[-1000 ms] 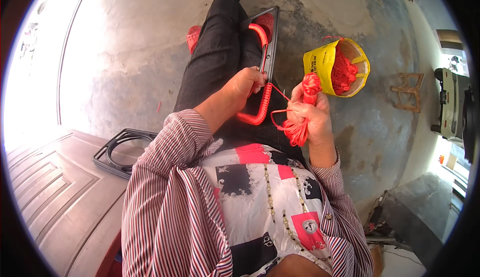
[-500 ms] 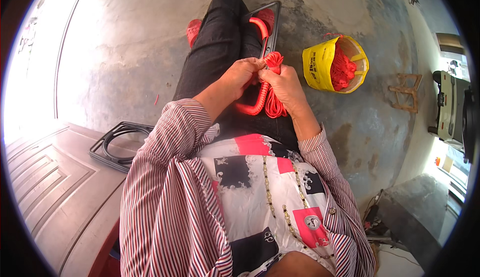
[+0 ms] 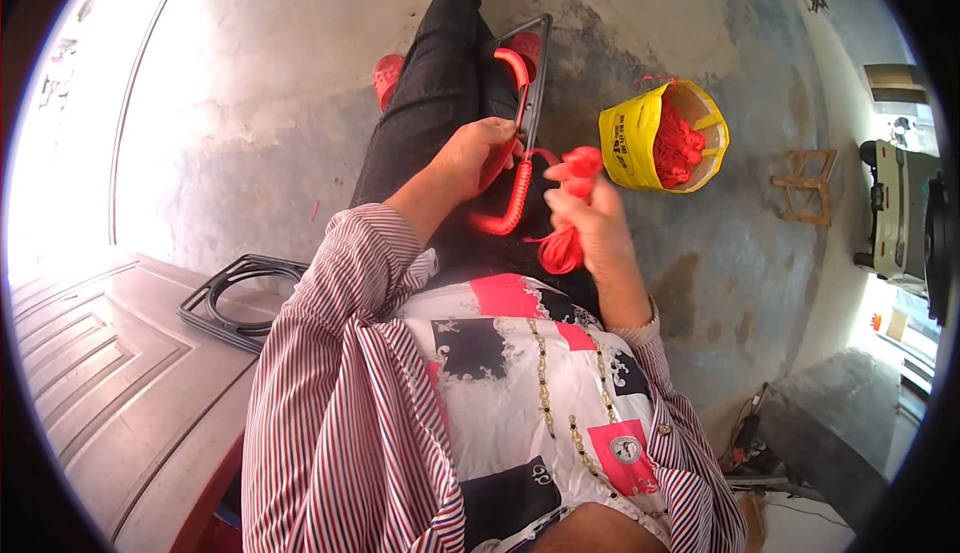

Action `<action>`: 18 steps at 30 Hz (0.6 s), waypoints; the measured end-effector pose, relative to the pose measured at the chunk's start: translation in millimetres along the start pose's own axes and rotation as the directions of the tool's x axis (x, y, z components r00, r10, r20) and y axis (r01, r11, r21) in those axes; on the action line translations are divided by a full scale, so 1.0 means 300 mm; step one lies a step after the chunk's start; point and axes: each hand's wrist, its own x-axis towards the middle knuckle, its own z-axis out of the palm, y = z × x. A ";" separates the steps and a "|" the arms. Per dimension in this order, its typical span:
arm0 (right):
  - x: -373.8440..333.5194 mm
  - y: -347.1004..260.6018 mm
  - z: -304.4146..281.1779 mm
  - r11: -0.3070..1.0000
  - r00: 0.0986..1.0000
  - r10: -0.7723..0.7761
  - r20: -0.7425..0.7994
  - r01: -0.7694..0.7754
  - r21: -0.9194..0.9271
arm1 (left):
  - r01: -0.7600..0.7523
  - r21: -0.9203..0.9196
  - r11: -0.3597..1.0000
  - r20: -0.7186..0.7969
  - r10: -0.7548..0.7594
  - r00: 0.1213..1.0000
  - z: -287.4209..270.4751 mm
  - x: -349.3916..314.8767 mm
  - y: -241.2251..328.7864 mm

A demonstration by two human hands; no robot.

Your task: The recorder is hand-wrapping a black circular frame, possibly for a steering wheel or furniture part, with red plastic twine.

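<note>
On my lap leans a black frame [image 3: 541, 78] with a round ring inside it. Red cord is coiled tightly around the near part of the ring [image 3: 521, 196], and another red stretch shows at its far end. My left hand [image 3: 470, 158] is closed on the ring beside the wrapped part, thumb on top; its other fingers are partly hidden. To the right, my right hand [image 3: 602, 225] is closed around a bundle of red cord [image 3: 563, 249], blurred by motion. A short strand runs from the ring toward that bundle.
A yellow bag [image 3: 632, 138] holding a heap of red cord [image 3: 680, 143] stands on the floor at right. Beyond it is a small wooden stool [image 3: 805, 188]. Another black frame [image 3: 215, 293] with a ring lies on a panelled surface [image 3: 110, 353] at left.
My right hand has moved right and slightly nearer with the cord bundle, away from the ring. My left hand stays at the ring, now apart from my right.
</note>
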 end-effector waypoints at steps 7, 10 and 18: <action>-0.082 -0.220 -0.007 0.790 0.918 -0.387 0.088 0.281 0.545 | -0.628 0.777 -0.047 0.408 0.797 0.445 0.104 -0.131 0.032; -0.142 -0.259 -0.031 0.873 0.911 -0.314 0.267 0.166 0.460 | -0.716 0.698 -0.028 0.531 0.692 0.490 0.229 -0.213 0.015; -0.102 -0.211 -0.147 0.792 0.788 -0.430 0.442 0.564 -0.235 | -0.501 0.737 0.454 -0.051 0.776 0.629 0.157 -0.220 0.015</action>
